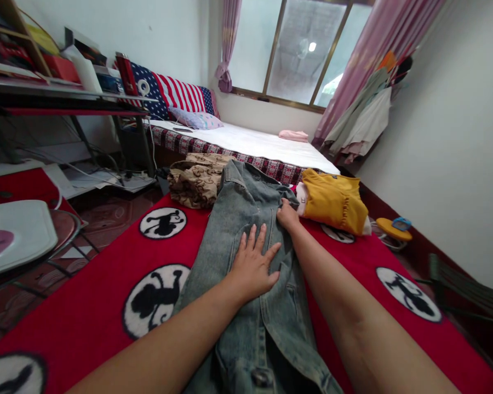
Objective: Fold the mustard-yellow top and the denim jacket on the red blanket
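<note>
My left hand (252,268) lies open and flat on the denim jacket (246,210), fingers spread. My right hand (287,215) is clenched, its fingers curled over and gripping the jacket's upper edge. The jacket lies lengthwise on a red rug (94,306) with round monkey prints. A brown print cloth (197,180) touches it on the left, a yellow garment (332,201) sits just right, and the bed (246,143) lies beyond.

A denim jacket (240,205) lies on what seems to be a rug (94,257), with a bunched patterned cloth (197,180) behind it to the left, a folded shirt (332,200) to its right, and a bed (246,139) beyond them.
</note>
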A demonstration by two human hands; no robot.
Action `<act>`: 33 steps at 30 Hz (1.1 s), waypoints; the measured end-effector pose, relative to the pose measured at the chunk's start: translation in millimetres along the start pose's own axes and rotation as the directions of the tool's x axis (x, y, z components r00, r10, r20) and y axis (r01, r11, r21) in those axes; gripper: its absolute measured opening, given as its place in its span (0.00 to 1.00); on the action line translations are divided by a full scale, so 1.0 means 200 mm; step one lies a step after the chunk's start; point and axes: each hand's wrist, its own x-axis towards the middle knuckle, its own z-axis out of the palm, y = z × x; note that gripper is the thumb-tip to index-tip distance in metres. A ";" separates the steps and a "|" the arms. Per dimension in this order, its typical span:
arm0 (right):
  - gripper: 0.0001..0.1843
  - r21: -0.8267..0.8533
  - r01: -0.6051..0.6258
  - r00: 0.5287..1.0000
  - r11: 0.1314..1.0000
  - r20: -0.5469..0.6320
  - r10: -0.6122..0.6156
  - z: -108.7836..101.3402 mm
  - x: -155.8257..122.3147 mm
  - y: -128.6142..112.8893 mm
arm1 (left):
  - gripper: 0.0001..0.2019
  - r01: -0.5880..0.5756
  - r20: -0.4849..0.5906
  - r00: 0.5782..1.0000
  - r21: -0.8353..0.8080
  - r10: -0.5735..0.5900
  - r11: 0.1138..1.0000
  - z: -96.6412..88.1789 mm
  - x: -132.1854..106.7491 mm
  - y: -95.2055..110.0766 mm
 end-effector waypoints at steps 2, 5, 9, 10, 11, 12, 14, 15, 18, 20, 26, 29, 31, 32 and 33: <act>0.33 0.006 0.044 0.999 0.999 0.006 -0.044 0.00 -0.10 0.02 | 0.32 -0.008 0.007 1.000 0.012 0.007 1.000 -0.01 0.00 0.00; 0.33 0.060 0.146 0.989 0.988 -0.021 -0.145 0.01 -0.30 0.10 | 0.32 -0.013 0.026 1.000 0.031 0.012 0.999 -0.01 0.00 -0.01; 0.32 0.193 0.287 0.958 0.938 -0.081 -0.277 0.01 -0.60 0.23 | 0.33 -0.019 0.044 0.999 0.041 0.017 0.999 -0.02 0.00 0.00; 0.30 0.209 0.310 0.950 0.927 -0.088 -0.298 -0.01 -0.69 0.25 | 0.34 -0.019 0.047 0.999 0.039 0.018 0.999 -0.02 0.00 0.00; 0.28 0.222 0.340 0.940 0.914 -0.103 -0.325 -0.03 -0.77 0.27 | 0.34 -0.019 0.050 0.999 0.036 0.018 0.999 -0.02 0.00 0.00; 0.26 0.236 0.379 0.925 0.895 -0.129 -0.358 -0.05 -0.86 0.28 | 0.34 -0.019 0.055 0.998 0.032 0.018 0.999 -0.02 0.00 -0.01; 0.23 0.269 0.482 0.875 0.834 -0.204 -0.439 -0.10 -1.04 0.29 | 0.34 -0.024 0.069 0.997 0.020 0.023 1.000 -0.03 0.00 -0.01; 0.24 0.287 0.531 0.845 0.797 -0.238 -0.478 -0.12 -1.12 0.29 | 0.34 -0.030 0.082 0.996 0.011 0.029 0.999 -0.03 0.01 -0.01; 0.30 0.340 0.625 0.779 0.702 -0.320 -0.539 -0.19 -1.32 0.28 | 0.35 -0.053 0.161 0.985 -0.032 0.058 0.998 -0.06 0.01 -0.02; 0.31 0.362 0.645 0.763 0.674 -0.356 -0.539 -0.23 -1.42 0.28 | 0.36 -0.059 0.235 0.969 -0.084 0.077 0.995 -0.11 0.00 -0.03; 0.23 0.417 0.685 0.719 0.598 -0.255 -0.646 -0.33 -1.57 0.33 | 0.30 -0.052 0.420 0.868 -0.454 0.264 0.890 -0.34 -0.21 -0.14; 0.19 0.442 0.687 0.714 0.577 -0.263 -0.649 -0.33 -1.57 0.32 | 0.37 -0.076 0.430 0.795 -0.629 0.427 0.774 -0.47 -0.34 -0.21; 0.15 0.496 0.647 0.749 0.579 -0.269 -0.606 -0.33 -1.56 0.30 | 0.38 -0.063 0.417 0.782 -0.686 0.463 0.725 -0.54 -0.41 -0.23; 0.13 0.535 0.622 0.770 0.572 -0.283 -0.572 -0.34 -1.55 0.28 | 0.38 -0.053 0.415 0.781 -0.701 0.467 0.711 -0.57 -0.44 -0.23; 0.12 0.579 0.594 0.793 0.559 -0.301 -0.530 -0.34 -1.55 0.26 | 0.37 -0.048 0.415 0.779 -0.709 0.471 0.704 -0.60 -0.46 -0.23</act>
